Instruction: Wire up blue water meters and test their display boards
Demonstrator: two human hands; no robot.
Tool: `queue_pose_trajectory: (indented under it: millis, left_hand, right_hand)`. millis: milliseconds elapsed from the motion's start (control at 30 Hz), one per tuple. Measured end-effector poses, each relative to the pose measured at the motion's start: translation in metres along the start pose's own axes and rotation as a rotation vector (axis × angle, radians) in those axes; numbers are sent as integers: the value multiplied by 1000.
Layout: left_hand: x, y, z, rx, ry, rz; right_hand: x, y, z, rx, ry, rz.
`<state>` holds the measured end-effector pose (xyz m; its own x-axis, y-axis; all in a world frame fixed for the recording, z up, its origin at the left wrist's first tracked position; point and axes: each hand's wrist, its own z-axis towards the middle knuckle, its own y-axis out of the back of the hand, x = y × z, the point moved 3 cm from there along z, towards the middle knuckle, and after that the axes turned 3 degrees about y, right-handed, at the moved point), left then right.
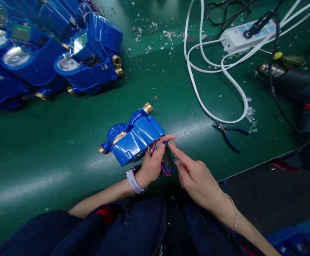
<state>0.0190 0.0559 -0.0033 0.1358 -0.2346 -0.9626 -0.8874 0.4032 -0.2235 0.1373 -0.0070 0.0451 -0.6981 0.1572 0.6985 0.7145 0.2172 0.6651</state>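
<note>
Head view: left hand (pixel 151 164) grips blue water meter (pixel 133 137) w/ its wires (pixel 152 147) at frame center, on green table (pixel 50 149). Right hand (pixel 194 176) pinches wire ends; fingertips partly hidden. Pliers (pixel 228 132) lie center-right. More meters (pixel 88 60) upper left, cut off.

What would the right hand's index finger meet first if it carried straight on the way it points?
Probably the coloured wires at the edge of the blue meter, which the left hand holds; the right hand points up-left at them, though depth is unclear.
</note>
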Motion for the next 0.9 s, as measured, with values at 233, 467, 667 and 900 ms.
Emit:
queue_pose_trajectory:
  millis: [233,467,667,900]
  left_hand:
    - [-2,-3,1,-53,-25,-15]
    - [-3,-1,3,-54,-10,59]
    - [0,0,4,-76,-56,99]
    - [0,-5,-9,59,59,-130]
  right_hand:
    - [5,-4,-1,-25,-4,-36]
    - [7,7,2,-22,18,-225]
    - [3,2,7,64,-64,222]
    - [-19,63,6,-487,-100,-129]
